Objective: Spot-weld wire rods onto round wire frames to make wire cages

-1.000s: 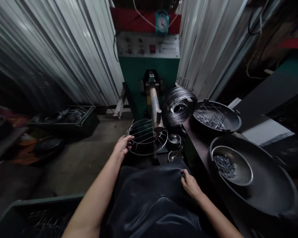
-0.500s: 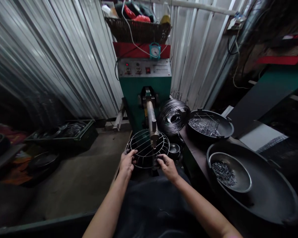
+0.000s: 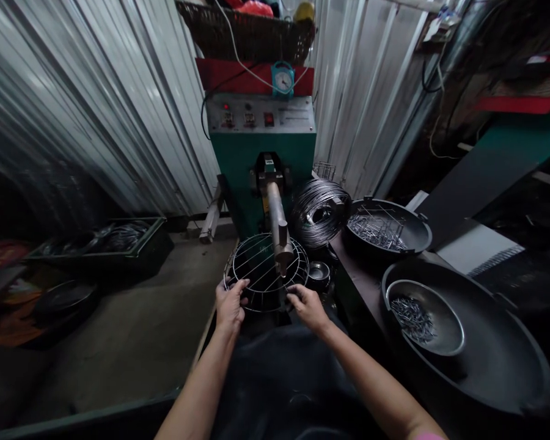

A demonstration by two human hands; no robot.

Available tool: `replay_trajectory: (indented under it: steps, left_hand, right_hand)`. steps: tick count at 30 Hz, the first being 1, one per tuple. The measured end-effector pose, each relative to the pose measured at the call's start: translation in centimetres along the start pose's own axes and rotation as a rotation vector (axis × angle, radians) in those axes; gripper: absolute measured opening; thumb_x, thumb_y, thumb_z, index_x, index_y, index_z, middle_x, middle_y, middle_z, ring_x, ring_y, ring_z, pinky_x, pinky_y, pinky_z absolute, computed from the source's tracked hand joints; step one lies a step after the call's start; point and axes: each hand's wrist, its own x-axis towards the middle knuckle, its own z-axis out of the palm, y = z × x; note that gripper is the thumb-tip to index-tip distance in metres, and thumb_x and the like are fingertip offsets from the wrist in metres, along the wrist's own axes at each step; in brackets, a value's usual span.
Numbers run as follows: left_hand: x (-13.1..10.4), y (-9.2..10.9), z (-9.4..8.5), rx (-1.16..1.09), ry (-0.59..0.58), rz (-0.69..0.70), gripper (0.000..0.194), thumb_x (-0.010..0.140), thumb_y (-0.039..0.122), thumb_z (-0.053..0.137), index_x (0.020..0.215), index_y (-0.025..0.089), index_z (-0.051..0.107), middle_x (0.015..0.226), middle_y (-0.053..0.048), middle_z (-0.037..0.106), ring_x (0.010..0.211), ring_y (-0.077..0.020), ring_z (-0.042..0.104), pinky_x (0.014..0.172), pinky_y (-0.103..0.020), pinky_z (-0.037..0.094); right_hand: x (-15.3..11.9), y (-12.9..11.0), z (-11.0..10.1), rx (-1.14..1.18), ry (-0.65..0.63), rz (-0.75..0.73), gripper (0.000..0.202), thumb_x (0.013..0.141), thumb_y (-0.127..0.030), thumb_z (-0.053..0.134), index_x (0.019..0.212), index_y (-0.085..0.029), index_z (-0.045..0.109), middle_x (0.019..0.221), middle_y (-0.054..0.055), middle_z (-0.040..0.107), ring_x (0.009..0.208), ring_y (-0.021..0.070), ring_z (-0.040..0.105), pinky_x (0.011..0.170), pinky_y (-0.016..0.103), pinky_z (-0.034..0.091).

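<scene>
A round wire rack [image 3: 253, 264], with parallel bars inside a double ring, lies level beneath the metal arm [image 3: 277, 220] of a green spot welder [image 3: 238, 156]. My left hand [image 3: 230, 305] is closed on the rack's near left rim, thumb on top. At the near right rim, just by the arm's pointed tip, my right hand [image 3: 306, 305] has thumb and fingers pinched together. Whatever small thing lies between those fingertips is too dark to make out. The arm's tip is over the rack's near edge; whether it touches the wire cannot be told.
To the right stand a coil of wire [image 3: 318, 211], a black pan [image 3: 421, 229] of wire pieces, and a large pan [image 3: 495, 354] holding a metal bowl [image 3: 456, 333] of short metal pieces. A green bin [image 3: 153, 241] stands on the floor at left.
The view has shifted slightly, so the welder and rack appear a little further left and the welder higher. The rack seems slightly turned. Both hands keep their places at its rim.
</scene>
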Motion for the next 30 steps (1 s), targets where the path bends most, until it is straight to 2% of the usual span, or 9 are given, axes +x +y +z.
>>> replay_trajectory:
  steps: [10, 17, 30]
  left_hand:
    - [-0.1, 0.2, 0.4, -0.003, 0.051, -0.015, 0.06, 0.043, 0.026, 0.072, 0.095, 0.021, 0.043, 0.069, 0.006, 0.046, 0.054, -0.0072, 0.043, 0.041, -0.016, 0.029]
    - [0.3, 0.2, 0.8, -0.006, 0.052, 0.001, 0.058, 0.043, 0.026, 0.072, 0.093, 0.021, 0.044, 0.069, 0.005, 0.047, 0.056, -0.0085, 0.045, 0.04, -0.016, 0.029]
    - [2.5, -1.3, 0.9, 0.099, 0.101, -0.007, 0.049, 0.044, 0.034, 0.072, 0.084, 0.018, 0.048, 0.065, 0.003, 0.048, 0.052, -0.0088, 0.044, 0.041, -0.018, 0.031]
  right_hand:
    - [0.4, 0.6, 0.3, 0.123, 0.005, -0.022, 0.012, 0.078, -0.028, 0.05, 0.083, -0.018, 0.056, 0.068, -0.001, 0.062, 0.052, 0.0115, 0.059, 0.054, 0.023, 0.045]
    - [1.0, 0.2, 0.0, 0.187, 0.001, -0.003, 0.011, 0.076, -0.027, 0.051, 0.082, -0.019, 0.056, 0.066, -0.002, 0.061, 0.051, 0.0105, 0.057, 0.052, 0.022, 0.044]
    - [2.3, 0.0, 0.0, 0.276, 0.015, 0.029, 0.009, 0.073, -0.025, 0.051, 0.076, -0.017, 0.056, 0.062, -0.003, 0.059, 0.046, 0.0081, 0.054, 0.046, 0.019, 0.041]
